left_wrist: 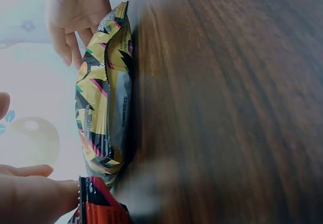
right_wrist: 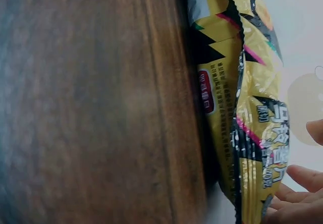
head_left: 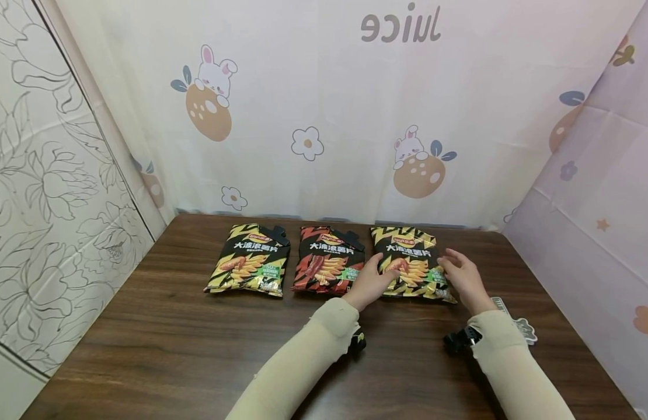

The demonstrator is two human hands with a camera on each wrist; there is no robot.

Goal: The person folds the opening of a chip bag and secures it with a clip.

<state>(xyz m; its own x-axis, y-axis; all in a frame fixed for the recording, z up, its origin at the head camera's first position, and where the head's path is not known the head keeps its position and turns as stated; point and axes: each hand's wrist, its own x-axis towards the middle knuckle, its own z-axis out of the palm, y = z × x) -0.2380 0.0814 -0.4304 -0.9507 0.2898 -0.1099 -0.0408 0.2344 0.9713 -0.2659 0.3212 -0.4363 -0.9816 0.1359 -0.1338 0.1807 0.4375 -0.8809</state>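
Observation:
A yellow and black chip bag [head_left: 410, 254] lies flat on the brown table, the rightmost of three bags in a row. My left hand [head_left: 373, 284] is at its left side, thumb over the bag's front and fingers by its edge. On the opposite side, my right hand [head_left: 464, 280] has its fingertips right at the bag's right edge. In the right wrist view the fingers [right_wrist: 303, 196] are loosely extended beside the bag [right_wrist: 257, 123]. To the left lie a red and black chip bag [head_left: 324, 265], close by my left hand, and another yellow and black bag [head_left: 250, 265].
Black strips lie across the upper right corners of the left bag and the red bag. A flat white and grey cut-out [head_left: 526, 331] lies beyond my right wrist. A printed curtain [head_left: 324, 192] hangs along the table's back edge; a patterned panel [head_left: 45, 175] stands left.

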